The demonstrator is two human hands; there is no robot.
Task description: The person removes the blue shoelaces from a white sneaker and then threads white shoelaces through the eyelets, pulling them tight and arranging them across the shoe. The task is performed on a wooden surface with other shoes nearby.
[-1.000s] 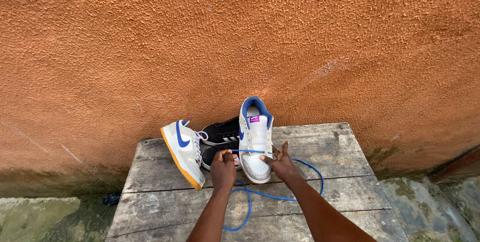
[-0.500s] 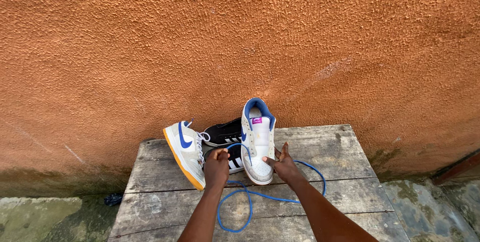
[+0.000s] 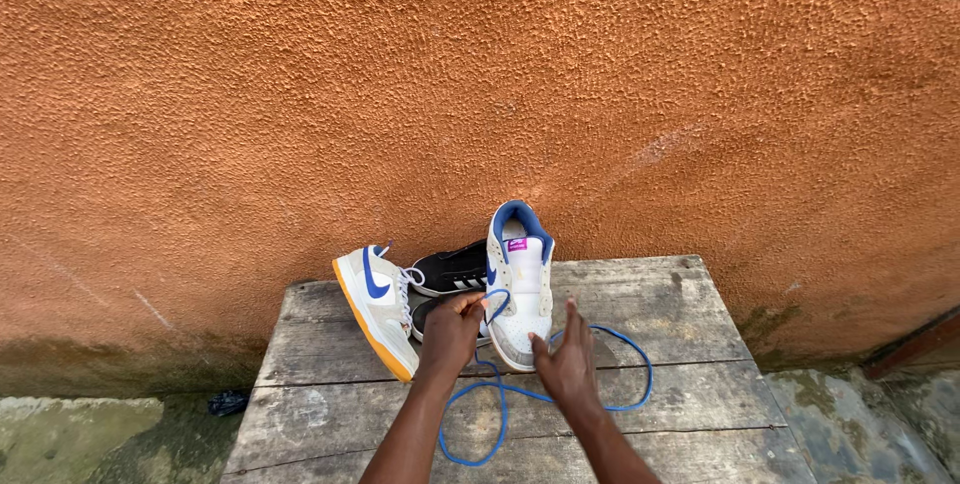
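A white and grey sneaker with a blue collar stands upright on a weathered wooden bench, toe toward me. My left hand pinches the blue shoelace near the shoe's left eyelets. Just below the toe, my right hand has its fingers spread and holds nothing that I can see. The lace loops across the planks on both sides of my arms. A matching sneaker with an orange sole lies tipped on its side at the left.
A black sneaker with white stripes lies between the two light shoes against the rough orange wall. Mossy concrete ground surrounds the bench. A small dark object lies on the ground at the bench's left.
My left hand has pulled the lace up at the shoe's left side. The right hand came off the shoe, moved back toward me and opened. The lace loop has spread wider to the right.
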